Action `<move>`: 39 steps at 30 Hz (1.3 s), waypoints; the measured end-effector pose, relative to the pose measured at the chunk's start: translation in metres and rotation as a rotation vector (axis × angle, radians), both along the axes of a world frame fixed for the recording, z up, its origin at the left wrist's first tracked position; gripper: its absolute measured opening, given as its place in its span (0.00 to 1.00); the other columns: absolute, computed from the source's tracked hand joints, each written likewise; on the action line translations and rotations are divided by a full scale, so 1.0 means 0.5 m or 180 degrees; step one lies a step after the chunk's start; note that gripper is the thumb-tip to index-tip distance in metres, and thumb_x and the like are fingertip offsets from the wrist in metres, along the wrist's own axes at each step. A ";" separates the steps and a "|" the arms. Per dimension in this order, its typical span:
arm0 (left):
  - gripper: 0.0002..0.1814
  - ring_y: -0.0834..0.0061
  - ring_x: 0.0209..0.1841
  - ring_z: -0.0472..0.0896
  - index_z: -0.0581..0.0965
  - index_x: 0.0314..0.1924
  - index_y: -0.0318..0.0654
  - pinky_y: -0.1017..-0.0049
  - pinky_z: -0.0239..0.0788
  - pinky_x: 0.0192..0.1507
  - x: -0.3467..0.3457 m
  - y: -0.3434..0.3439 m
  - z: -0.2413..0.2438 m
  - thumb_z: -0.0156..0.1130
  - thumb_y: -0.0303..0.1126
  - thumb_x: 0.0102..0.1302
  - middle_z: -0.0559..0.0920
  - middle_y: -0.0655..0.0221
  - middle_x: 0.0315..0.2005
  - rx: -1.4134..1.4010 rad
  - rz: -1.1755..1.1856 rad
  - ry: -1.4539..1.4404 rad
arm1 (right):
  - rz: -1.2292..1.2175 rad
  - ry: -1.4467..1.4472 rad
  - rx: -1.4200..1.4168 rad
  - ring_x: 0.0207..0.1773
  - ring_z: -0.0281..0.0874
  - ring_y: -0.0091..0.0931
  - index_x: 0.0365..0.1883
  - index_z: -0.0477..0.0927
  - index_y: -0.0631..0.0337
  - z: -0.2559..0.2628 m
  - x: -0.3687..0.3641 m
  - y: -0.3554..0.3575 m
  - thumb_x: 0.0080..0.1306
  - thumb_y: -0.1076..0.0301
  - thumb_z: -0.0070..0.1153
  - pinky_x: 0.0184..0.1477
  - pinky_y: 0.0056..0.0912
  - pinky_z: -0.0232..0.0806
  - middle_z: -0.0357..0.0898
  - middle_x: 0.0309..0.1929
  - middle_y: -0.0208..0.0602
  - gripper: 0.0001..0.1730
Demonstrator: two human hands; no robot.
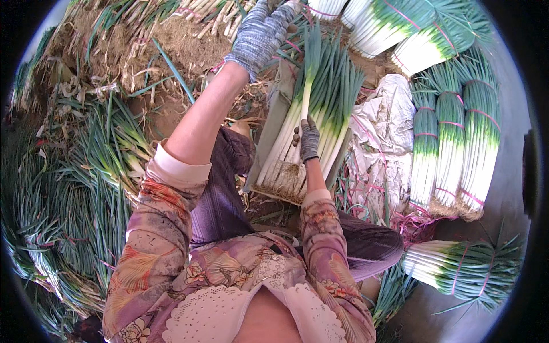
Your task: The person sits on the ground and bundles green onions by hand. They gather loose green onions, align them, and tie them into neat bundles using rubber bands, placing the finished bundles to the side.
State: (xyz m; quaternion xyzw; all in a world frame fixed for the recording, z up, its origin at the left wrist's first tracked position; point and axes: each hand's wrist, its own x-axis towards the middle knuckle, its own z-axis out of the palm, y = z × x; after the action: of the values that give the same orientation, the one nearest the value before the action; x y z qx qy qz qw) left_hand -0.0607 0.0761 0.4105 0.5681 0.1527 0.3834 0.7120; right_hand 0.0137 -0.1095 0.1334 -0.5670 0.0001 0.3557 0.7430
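Note:
My right hand (309, 140), in a grey knit glove with bare fingertips, grips the lower white part of a single green onion stalk (306, 96). The stalk's leaves point away from me. Beneath it, a row of green onions (330, 81) lies in a trough with cloth-covered sides (268, 128), roots towards me. My left hand (262, 36), gloved in mottled grey-blue, reaches to the far edge of view beside untrimmed green onions (214, 17) with dry, earthy roots. Its fingertips are cut off or blurred there, so what it holds cannot be told.
Tied green onion bundles stand or lie at right (480, 141), far right (416, 30) and near right (459, 266). Crumpled silvery sheeting (381, 115) and pink ties (411, 225) lie beside the trough. Loose green onions (85, 206) are heaped at left.

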 end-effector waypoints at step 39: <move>0.14 0.71 0.34 0.81 0.78 0.43 0.38 0.75 0.75 0.36 -0.217 0.282 -0.172 0.52 0.39 0.66 0.82 0.67 0.34 0.0897 0.1395 -0.0509 | 0.2608 -0.2204 -0.2849 0.43 0.75 0.49 0.38 0.78 0.62 -0.177 -0.265 -0.078 0.62 0.48 0.49 0.45 0.46 0.68 0.77 0.37 0.56 0.23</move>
State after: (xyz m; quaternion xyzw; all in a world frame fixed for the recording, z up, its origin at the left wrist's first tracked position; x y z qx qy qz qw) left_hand -0.1693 0.2172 0.3243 0.5829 0.1604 0.5895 0.5357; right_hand -0.1187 -0.1483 0.0452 -0.8537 -0.3040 0.3718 0.2012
